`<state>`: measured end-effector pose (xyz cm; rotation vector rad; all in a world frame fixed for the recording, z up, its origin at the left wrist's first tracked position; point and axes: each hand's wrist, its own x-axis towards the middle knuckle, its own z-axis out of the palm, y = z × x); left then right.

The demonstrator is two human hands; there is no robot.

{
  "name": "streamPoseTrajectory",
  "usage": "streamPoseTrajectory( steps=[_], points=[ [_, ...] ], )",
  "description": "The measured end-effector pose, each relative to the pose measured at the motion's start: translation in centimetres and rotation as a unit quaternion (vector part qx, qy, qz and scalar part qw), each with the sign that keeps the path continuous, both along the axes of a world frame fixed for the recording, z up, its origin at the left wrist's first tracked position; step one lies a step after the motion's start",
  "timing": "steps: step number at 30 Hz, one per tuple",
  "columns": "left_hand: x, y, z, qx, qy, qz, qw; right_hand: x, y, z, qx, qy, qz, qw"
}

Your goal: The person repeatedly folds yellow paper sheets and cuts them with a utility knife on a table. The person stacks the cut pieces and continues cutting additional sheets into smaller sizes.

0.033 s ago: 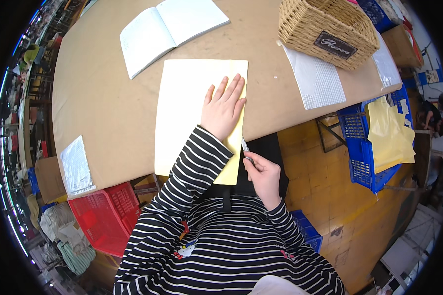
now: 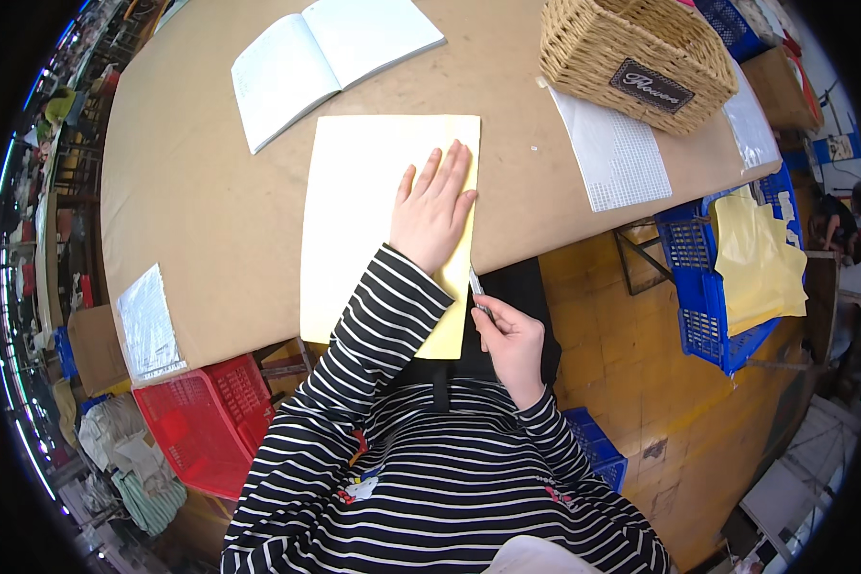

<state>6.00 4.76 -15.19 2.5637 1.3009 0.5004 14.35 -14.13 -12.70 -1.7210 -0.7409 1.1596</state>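
A large pale-yellow sheet of paper (image 2: 349, 220) lies on the brown-covered table (image 2: 201, 220), its lower end reaching past the near edge. My left hand (image 2: 433, 212) presses flat on it near its right edge, fingers stretched out. Just beyond the table edge, to the right of the sheet, my right hand (image 2: 512, 342) is closed around a slim silver utility knife (image 2: 476, 285). The knife points up along the sheet's right edge; its grip is mostly hidden by my fingers.
An open notebook (image 2: 330, 62) lies farther back. A wicker basket (image 2: 631, 57) stands at the back right beside a white gridded sheet (image 2: 617, 158). Below the table are a red crate (image 2: 196, 426) and a blue crate (image 2: 694, 258) with yellow paper (image 2: 756, 263).
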Motion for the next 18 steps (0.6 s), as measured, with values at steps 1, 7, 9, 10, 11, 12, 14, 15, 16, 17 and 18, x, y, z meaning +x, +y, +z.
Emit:
streamPoseTrajectory(
  steps=[1, 7, 9, 10, 11, 12, 14, 15, 16, 17, 18],
  points=[
    [0.1, 0.3, -0.1, 0.005, -0.049, 0.009, 0.999, 0.1, 0.3, -0.4, 0.047, 0.004, -0.011, 0.999],
    [0.2, 0.9, -0.3, 0.010, 0.012, 0.011, 1.000, 0.8, 2.0, -0.7, 0.053, 0.025, -0.024, 0.998],
    [0.2, 0.7, -0.1, 0.015, 0.012, 0.012, 1.000, 0.9, 3.0, -0.6, 0.053, 0.037, -0.048, 0.997],
    [0.2, 0.6, 0.1, 0.021, 0.010, 0.013, 1.000, 1.1, 3.5, -0.6, 0.058, 0.046, -0.050, 0.996],
    [0.3, 0.6, 0.4, 0.016, 0.011, 0.015, 1.000, 1.2, 3.8, -0.6, 0.061, 0.051, -0.048, 0.996],
    [0.3, 0.5, 0.7, 0.026, 0.002, 0.016, 1.000, 1.4, 4.1, -0.6, 0.057, 0.056, -0.044, 0.996],
    [0.5, 0.8, 1.5, -0.009, 0.018, 0.024, 1.000, 1.5, 4.3, -0.7, 0.051, 0.048, -0.029, 0.997],
    [0.7, 1.3, 1.9, -0.039, 0.011, 0.028, 0.999, 1.6, 4.4, -0.7, 0.054, 0.044, -0.027, 0.997],
    [1.0, 2.2, 2.2, -0.103, 0.032, 0.035, 0.993, 1.6, 4.5, -0.7, 0.059, 0.039, -0.024, 0.997],
    [1.3, 3.0, 2.3, -0.133, 0.030, 0.039, 0.990, 1.6, 4.4, -0.7, 0.047, 0.030, -0.021, 0.998],
    [1.8, 3.7, 2.3, -0.109, 0.040, 0.040, 0.992, 1.5, 4.5, -0.7, 0.065, 0.035, -0.025, 0.997]
  ],
)
